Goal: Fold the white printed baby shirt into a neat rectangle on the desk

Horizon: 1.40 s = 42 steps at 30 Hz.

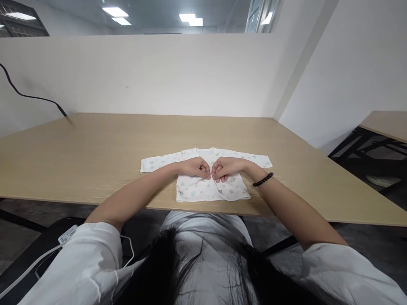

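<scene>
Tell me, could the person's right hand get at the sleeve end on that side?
Probably yes: the sleeve end lies flat on the table close by, with nothing over it. The right hand seems to pinch the front of the shirt, so it would likely have to let go first.

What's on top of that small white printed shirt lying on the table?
The left hand and the right hand, both pinching the shirt at its front opening. They cover the fabric beneath, so the pinched edges themselves can't be made out.
</scene>
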Available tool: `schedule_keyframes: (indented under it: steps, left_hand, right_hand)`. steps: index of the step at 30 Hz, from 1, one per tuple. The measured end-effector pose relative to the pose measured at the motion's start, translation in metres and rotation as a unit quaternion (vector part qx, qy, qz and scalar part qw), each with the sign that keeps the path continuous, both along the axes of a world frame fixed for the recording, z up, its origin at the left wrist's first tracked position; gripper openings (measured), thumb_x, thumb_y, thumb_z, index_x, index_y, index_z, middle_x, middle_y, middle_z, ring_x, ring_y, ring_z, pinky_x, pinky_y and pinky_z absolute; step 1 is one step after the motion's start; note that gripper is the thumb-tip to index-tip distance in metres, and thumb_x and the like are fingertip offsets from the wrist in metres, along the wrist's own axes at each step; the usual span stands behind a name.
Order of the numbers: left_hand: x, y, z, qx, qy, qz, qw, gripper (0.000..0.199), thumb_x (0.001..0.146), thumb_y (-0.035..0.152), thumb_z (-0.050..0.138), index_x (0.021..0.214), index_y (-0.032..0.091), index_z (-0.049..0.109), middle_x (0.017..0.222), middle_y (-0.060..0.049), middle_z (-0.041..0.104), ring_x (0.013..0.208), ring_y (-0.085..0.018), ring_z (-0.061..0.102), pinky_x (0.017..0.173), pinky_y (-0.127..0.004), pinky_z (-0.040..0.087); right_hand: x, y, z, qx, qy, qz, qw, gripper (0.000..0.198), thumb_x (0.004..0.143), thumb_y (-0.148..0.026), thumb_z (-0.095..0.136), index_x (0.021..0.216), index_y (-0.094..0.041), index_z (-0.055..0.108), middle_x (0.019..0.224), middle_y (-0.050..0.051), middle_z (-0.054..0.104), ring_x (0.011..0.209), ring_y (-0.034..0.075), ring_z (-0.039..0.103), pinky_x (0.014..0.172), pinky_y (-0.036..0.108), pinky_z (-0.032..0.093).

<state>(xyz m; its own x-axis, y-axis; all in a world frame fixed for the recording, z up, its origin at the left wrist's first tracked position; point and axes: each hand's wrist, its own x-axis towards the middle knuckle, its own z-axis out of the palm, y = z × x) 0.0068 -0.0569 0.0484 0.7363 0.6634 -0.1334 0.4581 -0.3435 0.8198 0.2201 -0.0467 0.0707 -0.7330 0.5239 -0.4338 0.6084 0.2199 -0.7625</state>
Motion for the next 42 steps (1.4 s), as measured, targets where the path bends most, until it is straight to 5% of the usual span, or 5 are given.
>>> schedule_keyframes:
  steps: [6,12,23,37,42]
  left_hand:
    - [-0.001,-0.001,0.001,0.001,0.004,0.0,1.0,0.026,0.07,0.04,0.073,0.07,0.015,0.067,0.059,0.003,0.053,0.055,-0.009,0.043,0.053,-0.024,0.031]
    - [0.001,-0.003,0.001,-0.008,0.002,0.02,1.0,0.028,0.071,0.036,0.066,0.056,0.017,0.05,0.052,0.006,0.039,0.049,-0.007,0.031,0.048,-0.024,0.023]
    - [-0.002,0.0,0.004,0.012,0.044,0.016,0.999,0.02,0.068,0.035,0.07,0.068,0.016,0.067,0.061,0.002,0.057,0.057,-0.01,0.047,0.054,-0.023,0.032]
    - [-0.003,0.0,0.005,0.035,0.078,-0.011,0.996,0.04,0.067,0.055,0.077,0.069,0.018,0.063,0.063,0.001,0.057,0.056,-0.01,0.046,0.053,-0.024,0.031]
    - [-0.03,0.023,0.011,0.147,0.115,0.164,0.969,0.051,0.075,0.067,0.063,0.06,0.019,0.055,0.056,0.001,0.049,0.053,-0.012,0.042,0.052,-0.027,0.027]
  right_hand:
    - [-0.006,-0.006,-0.005,0.039,-0.004,-0.034,0.999,0.011,0.065,-0.025,0.067,0.071,-0.017,0.068,0.063,0.0,0.069,0.056,0.011,0.059,0.049,0.021,0.04]
    - [-0.009,-0.007,-0.005,0.077,-0.015,-0.021,0.997,0.007,0.064,-0.023,0.064,0.068,-0.018,0.063,0.053,-0.004,0.06,0.045,0.008,0.046,0.042,0.022,0.03]
    - [-0.006,-0.003,0.001,0.027,-0.027,-0.011,0.999,0.014,0.066,-0.026,0.067,0.076,-0.017,0.065,0.06,-0.003,0.063,0.047,0.008,0.046,0.047,0.022,0.034]
    - [-0.004,0.004,-0.008,0.067,-0.052,-0.071,0.994,0.042,0.062,-0.044,0.084,0.089,-0.018,0.064,0.055,-0.004,0.058,0.048,0.01,0.049,0.049,0.023,0.038]
    - [0.019,0.022,-0.002,0.205,-0.055,-0.104,0.972,0.053,0.072,-0.059,0.075,0.104,-0.019,0.064,0.082,0.005,0.07,0.063,0.015,0.058,0.058,0.026,0.043]
